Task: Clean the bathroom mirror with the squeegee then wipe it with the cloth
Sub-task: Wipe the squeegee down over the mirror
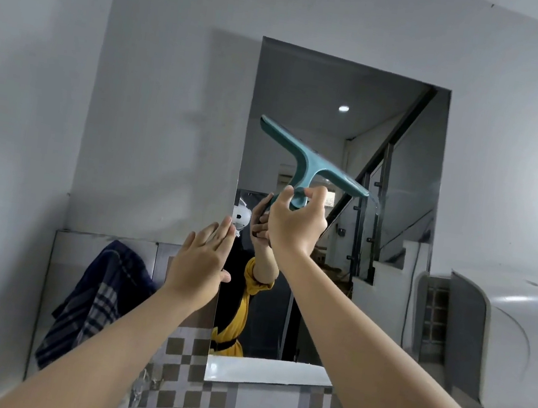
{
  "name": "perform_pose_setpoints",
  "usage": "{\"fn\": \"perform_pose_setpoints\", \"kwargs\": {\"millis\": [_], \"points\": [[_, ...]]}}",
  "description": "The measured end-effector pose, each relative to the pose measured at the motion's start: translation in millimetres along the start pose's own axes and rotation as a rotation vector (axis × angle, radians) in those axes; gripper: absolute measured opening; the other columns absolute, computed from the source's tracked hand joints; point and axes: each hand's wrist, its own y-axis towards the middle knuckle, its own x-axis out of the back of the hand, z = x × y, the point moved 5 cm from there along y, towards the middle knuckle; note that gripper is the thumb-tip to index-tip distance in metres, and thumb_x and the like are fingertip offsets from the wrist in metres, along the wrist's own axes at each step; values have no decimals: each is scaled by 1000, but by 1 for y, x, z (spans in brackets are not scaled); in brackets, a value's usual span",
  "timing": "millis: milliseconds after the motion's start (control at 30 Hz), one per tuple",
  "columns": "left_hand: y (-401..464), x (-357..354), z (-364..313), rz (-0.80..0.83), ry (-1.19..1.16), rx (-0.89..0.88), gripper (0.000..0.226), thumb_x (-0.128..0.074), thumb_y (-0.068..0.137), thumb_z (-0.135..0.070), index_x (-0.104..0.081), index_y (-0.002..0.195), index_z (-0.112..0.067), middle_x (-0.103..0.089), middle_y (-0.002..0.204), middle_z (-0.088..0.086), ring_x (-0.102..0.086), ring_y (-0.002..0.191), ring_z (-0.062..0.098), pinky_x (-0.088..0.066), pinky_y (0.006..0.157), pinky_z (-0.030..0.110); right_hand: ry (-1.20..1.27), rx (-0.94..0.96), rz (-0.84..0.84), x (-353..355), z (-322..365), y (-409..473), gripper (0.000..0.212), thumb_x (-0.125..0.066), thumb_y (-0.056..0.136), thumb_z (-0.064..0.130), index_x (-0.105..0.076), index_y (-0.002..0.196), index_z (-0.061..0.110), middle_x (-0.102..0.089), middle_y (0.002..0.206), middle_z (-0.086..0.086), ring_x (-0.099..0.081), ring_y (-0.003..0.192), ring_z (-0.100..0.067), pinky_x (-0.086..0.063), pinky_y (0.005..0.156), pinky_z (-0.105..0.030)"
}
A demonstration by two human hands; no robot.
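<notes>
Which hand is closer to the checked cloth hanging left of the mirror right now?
Left. The left hand rests flat at the mirror's left edge, just right of the checked cloth. The right hand is farther right, gripping the squeegee against the glass.

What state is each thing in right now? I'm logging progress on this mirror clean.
squeegee: held up at the mirror, blade tilted.
right hand: gripping the squeegee handle.
left hand: open, flat at the mirror's left edge.
mirror: upright on the wall.
cloth: hanging left of the mirror, unused.
dispenser: wall-mounted, closed.
</notes>
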Motion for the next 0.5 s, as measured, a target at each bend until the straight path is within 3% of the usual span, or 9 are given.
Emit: {"fn": "perform_pose_setpoints", "kwargs": {"millis": [100, 233, 367, 500], "points": [[-1, -1, 0, -2, 19, -2, 91, -80, 67, -24, -30, 141, -6, -24, 152, 11, -30, 136, 33, -31, 106, 49, -86, 61, 29, 8, -1, 1, 14, -55, 95, 25, -48, 101, 14, -46, 71, 15, -45, 55, -1, -34, 39, -8], [-1, -2, 0, -10, 17, -8, 91, -82, 65, -21, -32, 140, -5, -27, 151, 12, -33, 134, 33, -33, 104, 49, -154, 171, 96, 20, -8, 5, 14, -59, 93, 25, -49, 98, 17, -50, 73, 16, -52, 56, -8, -34, 45, -15], [-1, -3, -1, -4, 23, 3, 91, -80, 68, -20, -29, 141, -6, -24, 152, 11, -30, 136, 33, -32, 105, 49, -288, 320, 235, 20, -17, -3, 18, -59, 93, 27, -53, 103, 14, -52, 58, 13, -46, 40, -6, -36, 41, -21], [-3, -5, 0, -4, 18, 22, 90, -80, 67, -19, -31, 141, -5, -28, 150, 12, -34, 133, 35, -35, 102, 53, -354, 377, 266, 31, -23, 13, 24, -61, 91, 29, -55, 109, 14, -54, 59, 14, -54, 46, -11, -45, 42, -27]]}}
